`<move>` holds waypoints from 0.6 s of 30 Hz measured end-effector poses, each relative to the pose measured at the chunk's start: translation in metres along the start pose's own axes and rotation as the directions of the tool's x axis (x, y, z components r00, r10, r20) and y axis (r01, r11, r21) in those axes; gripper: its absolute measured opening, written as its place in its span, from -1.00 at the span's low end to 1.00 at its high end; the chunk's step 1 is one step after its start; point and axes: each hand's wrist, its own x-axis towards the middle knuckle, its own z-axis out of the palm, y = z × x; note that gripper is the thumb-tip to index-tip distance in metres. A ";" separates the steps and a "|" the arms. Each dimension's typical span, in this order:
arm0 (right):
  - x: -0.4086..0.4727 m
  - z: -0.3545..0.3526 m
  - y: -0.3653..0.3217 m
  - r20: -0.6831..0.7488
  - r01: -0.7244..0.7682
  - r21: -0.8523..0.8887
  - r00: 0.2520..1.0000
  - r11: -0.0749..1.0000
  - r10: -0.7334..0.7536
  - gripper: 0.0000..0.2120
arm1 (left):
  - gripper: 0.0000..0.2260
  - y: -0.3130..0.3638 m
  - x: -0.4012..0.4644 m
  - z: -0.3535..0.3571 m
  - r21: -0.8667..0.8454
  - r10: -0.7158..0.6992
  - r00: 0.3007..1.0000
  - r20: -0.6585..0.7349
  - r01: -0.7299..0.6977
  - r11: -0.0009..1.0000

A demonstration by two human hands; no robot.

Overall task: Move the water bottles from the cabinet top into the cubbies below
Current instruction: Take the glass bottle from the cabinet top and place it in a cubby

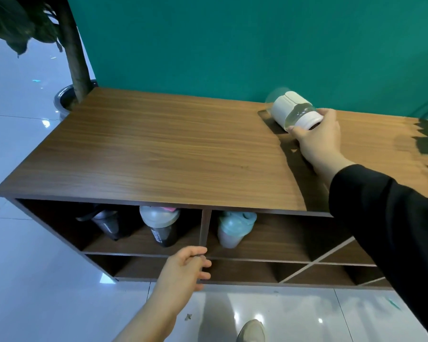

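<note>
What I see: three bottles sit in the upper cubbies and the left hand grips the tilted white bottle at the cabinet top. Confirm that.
Wrong hand. The right hand grips the tilted white bottle at the cabinet top; the left hand holds the divider between the upper cubbies. The head view shows it. Three bottles do sit in the upper cubbies.

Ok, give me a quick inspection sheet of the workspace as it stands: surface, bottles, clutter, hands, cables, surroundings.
Surface: wooden cabinet top, with one bottle at its far right.
Job's things: white-and-clear bottle, tilted. Dark bottle and grey-lidded bottle stand in the upper left cubby, teal-lidded bottle in the upper right.
Clutter: small scrap on the floor.
Hands: right hand grips the white-and-clear bottle; left hand holds the shelf edge below the divider.
Cables: nothing seen.
Surroundings: green backdrop, potted plant at left, glossy floor tiles, a shoe.
</note>
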 end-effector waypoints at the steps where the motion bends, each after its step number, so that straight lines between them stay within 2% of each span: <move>1: -0.005 -0.002 -0.001 -0.029 0.025 0.029 0.999 0.999 -0.025 -0.35 | -0.80 0.000 0.000 0.000 0.006 -0.001 1.000 0.001 0.001 1.000; 6: -0.070 -0.043 -0.007 -0.072 0.238 0.211 0.971 0.948 -0.228 -0.44 | -0.80 0.002 -0.007 0.003 0.004 0.058 0.998 0.022 -0.058 0.998; 8: -0.113 -0.073 -0.015 0.004 0.269 0.282 0.960 0.921 -0.281 -0.46 | -0.81 0.003 -0.011 0.003 -0.038 0.106 0.994 0.030 -0.105 0.994; 10: -0.162 -0.101 -0.018 0.110 0.264 0.321 0.944 0.910 -0.312 -0.42 | -0.76 0.006 -0.020 0.000 -0.162 0.138 0.989 0.049 -0.129 0.978; 11: -0.186 -0.112 -0.015 0.160 0.260 0.331 0.932 0.907 -0.325 -0.40 | -0.67 0.007 -0.024 -0.001 -0.253 0.133 0.988 0.073 -0.111 0.961; 13: -0.227 -0.122 -0.003 0.272 0.198 0.345 0.915 0.918 -0.299 -0.39 | -0.49 0.007 -0.034 -0.003 -0.380 0.109 0.972 0.206 -0.023 0.925; 14: -0.243 -0.123 0.006 0.343 0.158 0.329 0.899 0.931 -0.273 -0.37 | -0.44 0.007 -0.041 -0.003 -0.394 0.106 0.949 0.298 0.021 0.919; 16: -0.269 -0.116 0.024 0.440 0.177 0.255 0.854 0.950 -0.278 -0.31 | -0.43 0.003 -0.049 0.004 -0.349 0.086 0.903 0.421 0.073 0.934; 18: -0.286 -0.107 0.042 0.450 0.134 0.218 0.865 0.967 -0.221 -0.21 | -0.45 -0.004 -0.051 0.018 -0.308 0.021 0.907 0.420 0.121 0.944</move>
